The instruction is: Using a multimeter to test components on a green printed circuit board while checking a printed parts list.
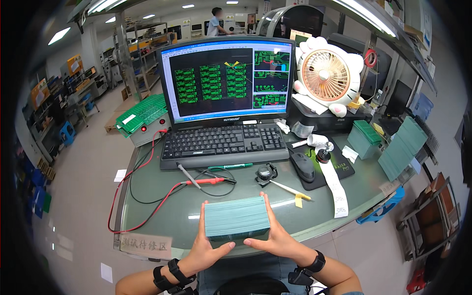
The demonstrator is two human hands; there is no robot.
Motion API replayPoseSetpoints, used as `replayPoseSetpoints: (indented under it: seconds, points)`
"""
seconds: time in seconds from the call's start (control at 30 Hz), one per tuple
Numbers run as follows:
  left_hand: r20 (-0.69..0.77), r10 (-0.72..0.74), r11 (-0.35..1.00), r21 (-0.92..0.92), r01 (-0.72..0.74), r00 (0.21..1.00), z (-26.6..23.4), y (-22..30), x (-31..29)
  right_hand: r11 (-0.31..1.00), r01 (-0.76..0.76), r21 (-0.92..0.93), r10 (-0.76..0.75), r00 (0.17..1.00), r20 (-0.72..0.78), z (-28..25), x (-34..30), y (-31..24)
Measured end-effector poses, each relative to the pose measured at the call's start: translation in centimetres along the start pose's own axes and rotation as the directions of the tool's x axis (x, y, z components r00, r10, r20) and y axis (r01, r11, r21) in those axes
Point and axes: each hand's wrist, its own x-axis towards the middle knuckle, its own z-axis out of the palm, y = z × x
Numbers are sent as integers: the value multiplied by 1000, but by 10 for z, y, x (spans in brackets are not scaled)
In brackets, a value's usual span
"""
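Note:
Between my two hands I hold a thick stack of thin, pale green circuit boards (237, 216), edges facing up, over the front edge of the green-topped bench. My left hand (209, 246) presses its left end, fingers along the side and thumb at the near face. At the right end, my right hand (275, 236) grips the same way, its thumb pointing toward the left one. The underside of the stack is hidden. Just beyond it lie test probes, one with a red handle (209, 181) and one grey (189, 176), with red and black leads.
A monitor (230, 81) showing a board layout stands behind a black keyboard (223, 143). To the right are a mouse (302, 167), a paper strip (335, 191), a white fan (324, 73) and more board stacks (403, 147). Green boards (142, 115) lie on a box at left. A person (215, 23) stands far back.

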Motion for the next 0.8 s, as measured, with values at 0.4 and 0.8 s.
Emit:
replayPoseSetpoints:
  seconds: [0.4,0.8]
  points:
    - [-28,-184,982,33,184,983,-25,11,9,987,-22,-157,16,999,-44,-26,19,-11]
    - [187,-740,634,-129,763,646,-46,14,40,852,-62,-520,37,998,-58,-79,27,-27]
